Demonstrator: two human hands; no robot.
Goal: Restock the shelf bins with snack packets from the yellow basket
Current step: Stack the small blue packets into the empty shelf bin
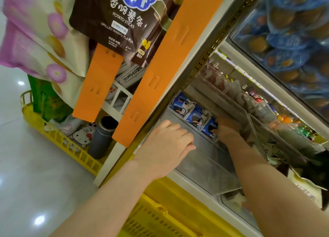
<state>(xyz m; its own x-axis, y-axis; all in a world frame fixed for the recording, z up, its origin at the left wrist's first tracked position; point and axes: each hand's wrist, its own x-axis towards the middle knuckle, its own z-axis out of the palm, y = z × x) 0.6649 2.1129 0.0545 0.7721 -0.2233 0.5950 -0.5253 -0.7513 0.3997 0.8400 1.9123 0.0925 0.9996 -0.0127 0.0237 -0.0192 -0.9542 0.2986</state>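
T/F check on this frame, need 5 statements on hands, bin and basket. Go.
1. The right hand is at the blue packets inside the clear bin. True.
2. The left hand holds a packet. False: its fingers curl over the clear bin's front edge and it holds no packet.
3. The brown bag hanging at the top reads "potato sticks". True.
4. The yellow basket on the floor is empty. False: it holds packets and a grey tube.
5. Both hands are inside the yellow basket. False: both are at the shelf, at the clear bin.
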